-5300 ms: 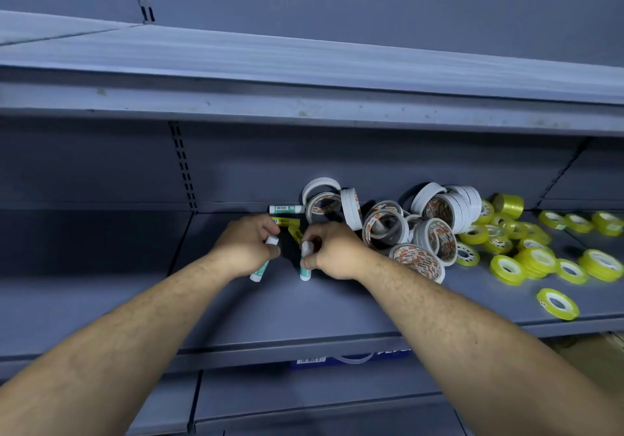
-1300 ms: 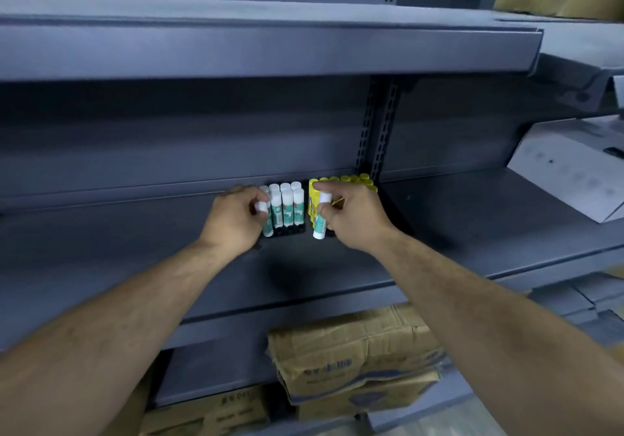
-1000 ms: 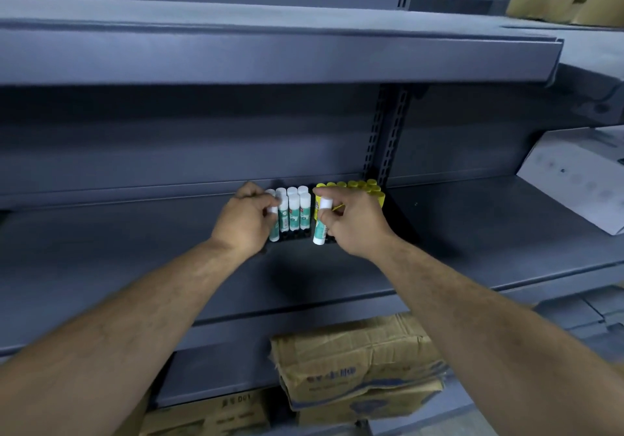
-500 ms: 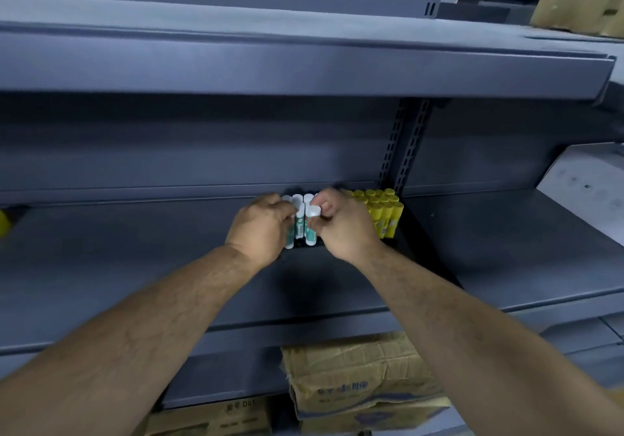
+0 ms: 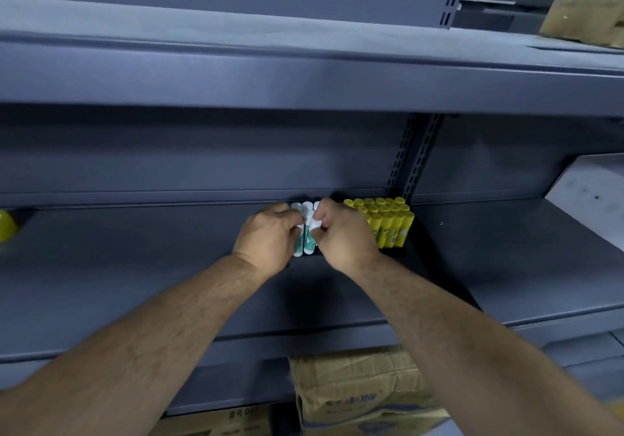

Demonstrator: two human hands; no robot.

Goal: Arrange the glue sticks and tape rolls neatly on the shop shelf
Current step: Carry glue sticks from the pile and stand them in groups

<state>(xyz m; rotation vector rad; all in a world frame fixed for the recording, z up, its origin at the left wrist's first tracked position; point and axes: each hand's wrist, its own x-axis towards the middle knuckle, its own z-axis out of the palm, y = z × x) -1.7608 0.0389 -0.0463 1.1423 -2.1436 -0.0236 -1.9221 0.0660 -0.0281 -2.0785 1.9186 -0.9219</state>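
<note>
A block of white-capped green glue sticks stands upright near the back of the grey shelf. My left hand pinches one green stick at the block's left front. My right hand pinches another green stick by its white cap at the block's right side. Both hands hide much of the green block. A tight block of several yellow glue sticks stands upright just right of my right hand, against the slotted upright post. No tape rolls show among these sticks.
A yellow object, blurred, sits at the shelf's far left edge. A pale flat box leans at the right. Cardboard cartons fill the space below the shelf. An upper shelf overhangs the work area. Brown packages lie top right.
The view swung from the tape-roll pile to the standing glue sticks. Both hands carried green sticks in and closed together on the green block; my right hand moved left, uncovering the yellow sticks.
</note>
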